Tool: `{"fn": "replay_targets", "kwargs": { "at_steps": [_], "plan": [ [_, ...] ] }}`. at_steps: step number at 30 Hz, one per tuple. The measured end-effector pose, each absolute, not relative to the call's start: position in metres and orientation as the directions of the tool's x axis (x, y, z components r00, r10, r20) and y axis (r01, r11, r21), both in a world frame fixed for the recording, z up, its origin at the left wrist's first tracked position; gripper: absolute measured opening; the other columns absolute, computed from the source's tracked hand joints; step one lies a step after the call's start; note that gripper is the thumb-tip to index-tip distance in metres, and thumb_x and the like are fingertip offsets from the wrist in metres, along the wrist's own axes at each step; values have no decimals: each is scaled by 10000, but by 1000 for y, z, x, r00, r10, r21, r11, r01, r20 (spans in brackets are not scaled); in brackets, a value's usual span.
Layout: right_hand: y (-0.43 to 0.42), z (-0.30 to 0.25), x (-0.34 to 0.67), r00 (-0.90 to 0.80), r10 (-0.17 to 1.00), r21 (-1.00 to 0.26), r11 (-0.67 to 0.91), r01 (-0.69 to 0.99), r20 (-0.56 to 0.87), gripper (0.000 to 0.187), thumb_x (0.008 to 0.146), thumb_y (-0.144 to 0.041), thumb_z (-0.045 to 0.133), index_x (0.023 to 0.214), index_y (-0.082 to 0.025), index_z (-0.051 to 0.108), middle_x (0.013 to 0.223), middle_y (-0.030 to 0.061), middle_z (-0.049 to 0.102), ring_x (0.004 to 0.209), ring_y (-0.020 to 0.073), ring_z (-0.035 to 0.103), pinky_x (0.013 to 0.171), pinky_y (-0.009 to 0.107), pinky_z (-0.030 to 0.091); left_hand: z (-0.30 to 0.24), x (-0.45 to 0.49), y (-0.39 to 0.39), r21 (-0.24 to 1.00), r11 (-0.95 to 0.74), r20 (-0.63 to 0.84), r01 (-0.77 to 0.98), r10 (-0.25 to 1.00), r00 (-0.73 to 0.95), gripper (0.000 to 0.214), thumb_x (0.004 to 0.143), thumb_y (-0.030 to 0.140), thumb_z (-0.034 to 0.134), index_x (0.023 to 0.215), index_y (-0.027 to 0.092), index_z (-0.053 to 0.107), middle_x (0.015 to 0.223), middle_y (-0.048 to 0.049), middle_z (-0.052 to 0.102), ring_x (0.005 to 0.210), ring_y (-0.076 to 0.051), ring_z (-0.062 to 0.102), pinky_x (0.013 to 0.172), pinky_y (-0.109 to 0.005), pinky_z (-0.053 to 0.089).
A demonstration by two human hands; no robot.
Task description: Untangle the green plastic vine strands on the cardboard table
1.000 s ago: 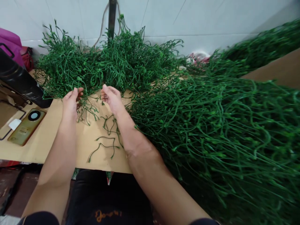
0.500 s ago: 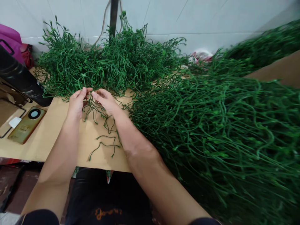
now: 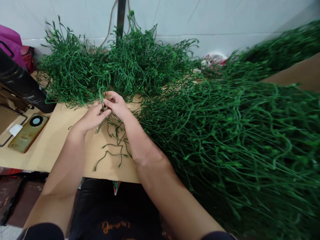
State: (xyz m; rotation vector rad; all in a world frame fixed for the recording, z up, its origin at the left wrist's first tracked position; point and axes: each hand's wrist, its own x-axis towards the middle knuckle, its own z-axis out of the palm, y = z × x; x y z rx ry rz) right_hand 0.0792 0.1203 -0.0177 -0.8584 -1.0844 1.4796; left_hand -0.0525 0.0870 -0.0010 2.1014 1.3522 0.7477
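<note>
A thin green artificial plant stem [image 3: 101, 94] stands up between my two hands. My right hand [image 3: 117, 106] pinches it between thumb and fingertips. Just left and below, my left hand [image 3: 93, 116] is loosely closed about its lower part, thumb reaching toward the right hand; the fingertips are partly hidden. Beneath the hands, loose stems [image 3: 113, 130] dangle or lie tangled, and a few bent stems [image 3: 107, 154] rest apart on the tan board [image 3: 62, 143].
Behind my hands is a heaped pile of green stems [image 3: 125, 66]. A larger mass of stems [image 3: 230, 133] spreads along my right forearm. At left are a phone [image 3: 29, 133], a black bottle [image 3: 25, 83] and a purple bag [image 3: 11, 43]. A dark post [image 3: 121, 18] stands by the wall.
My left hand has moved right and slightly down, turning so its thumb points right. The right hand has shifted slightly right, and a stem now stands upright between them.
</note>
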Motion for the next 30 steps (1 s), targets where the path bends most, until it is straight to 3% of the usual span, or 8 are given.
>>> {"fn": "replay_targets", "kwargs": {
  "at_steps": [2,5,8,11,13,16,20,30],
  "plan": [
    [123,-21,82,-190,981,-951,-11,-309,50,216,675,-251,725,698,-196,518,521,-86,438,512,55,433,492,190,309,1,-52,84,682,-382,163,623,911,380,246,808,367,578,910,163,669,910,-72,587,880,-204,564,851,-358,485],
    [125,-23,86,-124,990,-936,17,-352,65,240,728,-251,674,624,-191,466,490,-85,429,471,46,392,474,186,285,7,-55,82,692,-431,240,579,894,379,284,845,408,524,782,172,668,821,-60,602,862,-196,567,867,-344,473],
    [125,-21,88,-79,995,-899,24,-437,65,165,739,-260,662,687,-191,521,537,-77,483,489,46,418,486,179,310,10,-65,86,735,-395,360,551,916,175,340,880,430,463,866,169,681,888,-67,633,861,-176,580,849,-315,478],
    [123,-18,89,-118,991,-890,6,-456,67,124,749,-282,654,737,-193,568,584,-59,521,532,53,462,502,178,336,9,-74,93,747,-354,443,563,896,-23,295,822,406,562,956,172,682,1002,-76,626,883,-168,581,803,-280,486],
    [121,-16,89,-150,987,-902,-7,-431,64,146,743,-314,669,745,-194,586,604,-50,534,554,57,473,509,178,349,6,-75,97,742,-347,453,573,890,-47,304,777,376,619,999,177,682,1078,-79,610,932,-172,579,798,-268,485],
    [120,-17,88,-176,982,-908,-10,-419,71,198,715,-359,706,746,-193,603,630,-44,545,574,57,468,525,182,370,0,-70,98,756,-315,382,574,924,5,298,782,340,608,1010,167,690,1060,-74,631,931,-169,585,806,-268,476],
    [120,-19,87,-168,983,-892,-11,-452,73,210,719,-382,704,760,-196,617,669,-38,571,587,55,461,540,185,384,-5,-61,95,817,-155,172,556,985,21,242,824,302,551,889,122,699,745,-31,641,676,-133,546,693,-259,445],
    [118,-14,86,-135,990,-878,-25,-479,45,207,749,-392,675,781,-194,627,705,-19,616,638,75,538,578,201,426,-3,-50,93,931,-74,28,358,991,131,217,851,241,526,665,148,590,584,20,497,547,-100,423,594,-231,367]
  ]
}}
